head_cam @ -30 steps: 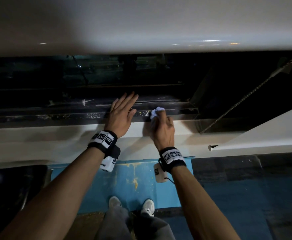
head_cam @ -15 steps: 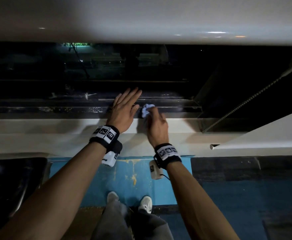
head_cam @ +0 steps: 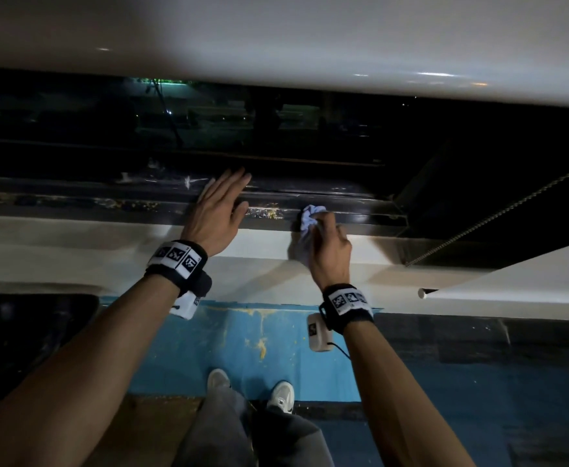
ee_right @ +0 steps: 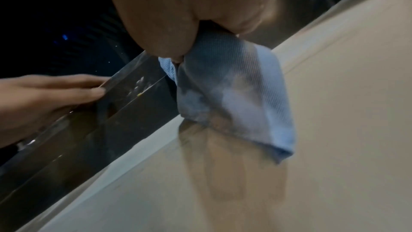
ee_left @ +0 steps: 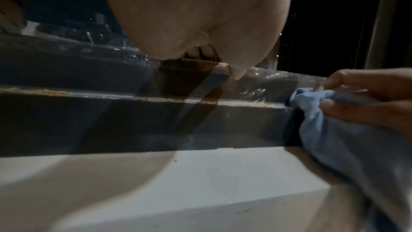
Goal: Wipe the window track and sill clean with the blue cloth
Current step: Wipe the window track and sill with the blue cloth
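The dark window track [head_cam: 350, 215] [ee_left: 156, 121] [ee_right: 93, 130] runs left to right above the pale sill [head_cam: 108, 251] [ee_left: 200, 183] [ee_right: 289, 147]. My right hand [head_cam: 327, 244] [ee_left: 368, 100] [ee_right: 189, 15] grips the bunched blue cloth [head_cam: 310, 219] [ee_left: 323, 130] [ee_right: 234, 94] and holds its tip against the track's front rail; the rest hangs over the sill. My left hand [head_cam: 220, 210] [ee_left: 200, 15] [ee_right: 51, 98] lies flat on the track, fingers straight, a short way left of the cloth. Yellowish grit [head_cam: 266, 212] sits on the rail between the hands.
More grit and pale smears [head_cam: 131, 205] line the track to the left. A bead chain [head_cam: 499, 214] slants down at the right, beside a white roller blind tube [head_cam: 424, 293]. A black frame post [head_cam: 421, 190] ends the track on the right. Below is blue floor [head_cam: 259, 348].
My right hand has slid the cloth to the right along the rail, away from the left hand, after first drawing close to it. The left hand stays flat on the track.
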`<action>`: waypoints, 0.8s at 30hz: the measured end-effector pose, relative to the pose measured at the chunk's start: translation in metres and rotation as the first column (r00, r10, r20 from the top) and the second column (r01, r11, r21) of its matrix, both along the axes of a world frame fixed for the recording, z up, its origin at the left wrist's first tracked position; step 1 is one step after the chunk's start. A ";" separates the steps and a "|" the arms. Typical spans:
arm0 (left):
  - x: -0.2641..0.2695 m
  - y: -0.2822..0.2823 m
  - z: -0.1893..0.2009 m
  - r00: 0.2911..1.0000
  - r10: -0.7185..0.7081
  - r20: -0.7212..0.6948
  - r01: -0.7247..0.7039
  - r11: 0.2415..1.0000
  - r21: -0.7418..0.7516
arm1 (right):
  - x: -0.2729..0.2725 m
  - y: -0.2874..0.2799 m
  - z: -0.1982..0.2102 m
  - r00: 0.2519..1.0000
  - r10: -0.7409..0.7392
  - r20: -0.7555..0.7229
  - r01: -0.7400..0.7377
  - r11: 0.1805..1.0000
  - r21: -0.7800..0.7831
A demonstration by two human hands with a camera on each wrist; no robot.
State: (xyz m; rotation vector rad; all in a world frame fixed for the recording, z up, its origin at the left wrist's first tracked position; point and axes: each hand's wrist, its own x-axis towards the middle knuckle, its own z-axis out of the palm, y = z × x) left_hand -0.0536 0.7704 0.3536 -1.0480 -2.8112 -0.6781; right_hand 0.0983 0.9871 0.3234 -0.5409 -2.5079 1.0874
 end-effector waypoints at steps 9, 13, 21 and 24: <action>0.001 0.009 0.010 0.997 0.003 0.081 -0.003 1.000 -0.004 | -0.043 -0.094 0.025 0.972 0.231 -0.045 -0.233 0.972 -0.036; 0.015 0.002 0.034 0.981 0.026 0.194 -0.043 0.996 0.083 | -0.045 -0.070 0.032 0.964 0.264 0.025 -0.262 0.962 -0.079; 0.101 0.016 0.036 0.906 -0.092 0.412 -0.047 0.948 0.315 | 0.017 -0.026 0.043 0.999 0.034 -0.037 -0.050 0.816 -0.576; 0.113 0.041 0.025 0.864 -0.131 0.486 -0.061 0.931 0.359 | 0.030 -0.012 0.034 0.999 0.002 -0.042 -0.032 0.683 -0.730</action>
